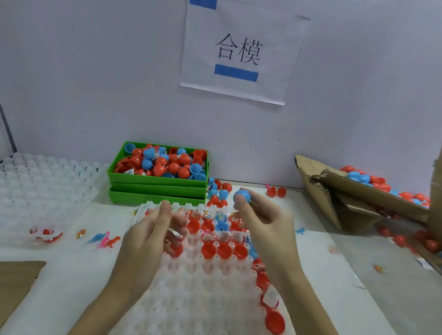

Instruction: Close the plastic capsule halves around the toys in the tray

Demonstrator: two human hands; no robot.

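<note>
A blue capsule half [242,196] sits pinched in the right hand's [264,222] fingertips, raised above the clear tray's [197,303] far edge. Red capsule halves [224,251] lie below that hand. The left hand [150,231], fingers curled, grips a small wrapped toy [175,234] over the tray.

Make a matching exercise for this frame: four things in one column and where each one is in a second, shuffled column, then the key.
Things
1. blue capsule half
2. green trays
3. paper sign
4. cardboard box

Places
A. taped to the back wall
B. tipped over at the right, capsules spilling from it
C. pinched in the right hand
D. stacked behind the white tray, full of red and blue capsule pieces

Pairs: 1-C, 2-D, 3-A, 4-B
</note>
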